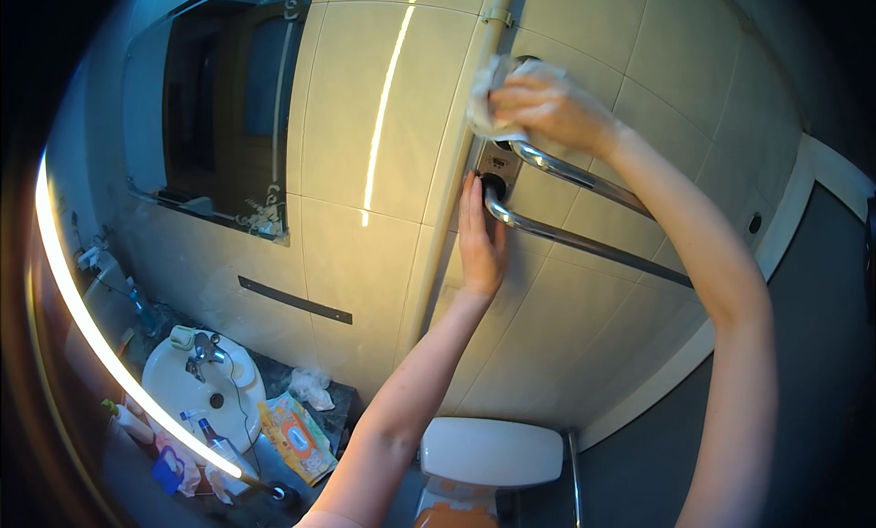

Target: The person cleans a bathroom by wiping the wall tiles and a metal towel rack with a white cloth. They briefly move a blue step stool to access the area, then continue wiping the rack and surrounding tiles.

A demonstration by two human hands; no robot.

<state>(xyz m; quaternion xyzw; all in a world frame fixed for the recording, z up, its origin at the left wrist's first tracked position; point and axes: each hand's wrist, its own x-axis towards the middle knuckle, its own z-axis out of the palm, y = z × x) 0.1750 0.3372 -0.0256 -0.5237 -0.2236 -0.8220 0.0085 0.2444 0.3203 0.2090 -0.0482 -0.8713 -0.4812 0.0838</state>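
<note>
My right hand [547,110] presses a white cloth or wipe [487,103] over the upper end of a wall-mounted chrome rail fixture; the hand and cloth are blurred. Part of the mounting is hidden behind the cloth. From the fixture's metal plate [498,160], two bent chrome bars run to the right, an upper bar [582,175] and a lower bar [588,244]. My left hand [482,244] lies flat beside the lower bar's dark round base [493,187], with its fingers stretched upward along the plate's left edge and its thumb below the bar.
A pale vertical pipe [445,172] runs left of the fixture. Lower left are a washbasin [161,364], an orange-and-yellow wipes pack [298,435], a crumpled white wipe [311,388] and several bottles. A mirror [226,110] hangs above. Below stands a toilet cistern [491,449]. A glowing light strip [102,343] curves across the left.
</note>
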